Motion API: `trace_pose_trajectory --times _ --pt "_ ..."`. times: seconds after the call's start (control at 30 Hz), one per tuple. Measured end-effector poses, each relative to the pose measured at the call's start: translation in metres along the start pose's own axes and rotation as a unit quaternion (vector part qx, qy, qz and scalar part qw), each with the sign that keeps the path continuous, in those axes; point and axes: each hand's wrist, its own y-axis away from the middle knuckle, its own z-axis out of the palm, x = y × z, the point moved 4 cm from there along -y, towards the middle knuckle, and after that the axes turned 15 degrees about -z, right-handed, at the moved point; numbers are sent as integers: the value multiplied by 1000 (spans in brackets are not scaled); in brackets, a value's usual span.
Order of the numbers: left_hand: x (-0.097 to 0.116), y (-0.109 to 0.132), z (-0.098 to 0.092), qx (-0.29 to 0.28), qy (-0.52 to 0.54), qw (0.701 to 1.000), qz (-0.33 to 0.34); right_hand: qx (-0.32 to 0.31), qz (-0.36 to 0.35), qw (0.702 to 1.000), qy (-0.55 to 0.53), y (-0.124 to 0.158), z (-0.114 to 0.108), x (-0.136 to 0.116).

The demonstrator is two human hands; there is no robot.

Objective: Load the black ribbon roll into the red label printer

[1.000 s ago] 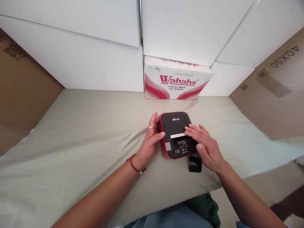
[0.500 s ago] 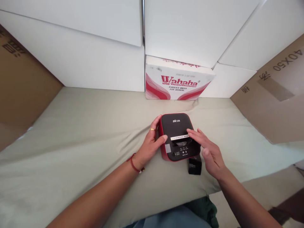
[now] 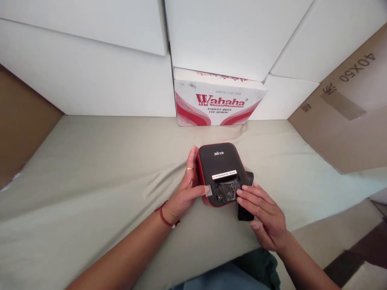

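A red-and-black receipt printer [image 3: 220, 161] lies on the pale green cloth, its black face up with a white warning strip across it. My left hand [image 3: 189, 187] grips its left side, fingers along the red edge and thumb on the grey sticker at the front corner. My right hand [image 3: 267, 215] is open, its straight fingertips touching the front right part of the top. Beside those fingertips a dark, shiny, film-like piece [image 3: 229, 191] covers the front panel; whether it is loose I cannot tell. A small black block [image 3: 245, 212] sits partly hidden beneath the printer's front right corner.
A white and red Wahaha water carton [image 3: 222, 102] stands against the white boxes [image 3: 121, 76] behind the printer. Brown cardboard boxes flank the cloth-covered surface [image 3: 105, 161], one at left [image 3: 24, 121] and one at right [image 3: 341, 108]. The cloth has folds near my left wrist.
My right hand has slid toward the front of the printer, and the dark shiny piece now covers the button area. My left thumb has moved down onto the grey sticker. The view has shifted slightly.
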Motion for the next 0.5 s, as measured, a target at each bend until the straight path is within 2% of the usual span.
trace_pose_trajectory --times 0.23,0.4,0.5 --pt "3 4 4 -9 -28 1000 -12 -35 -31 999 12 -6 -6 5" --pt "3 3 6 -19 -46 999 -10 -48 -57 997 2 -22 -14 9" --pt "4 1 6 -26 -57 998 7 -39 -46 998 -28 -36 -22 11"
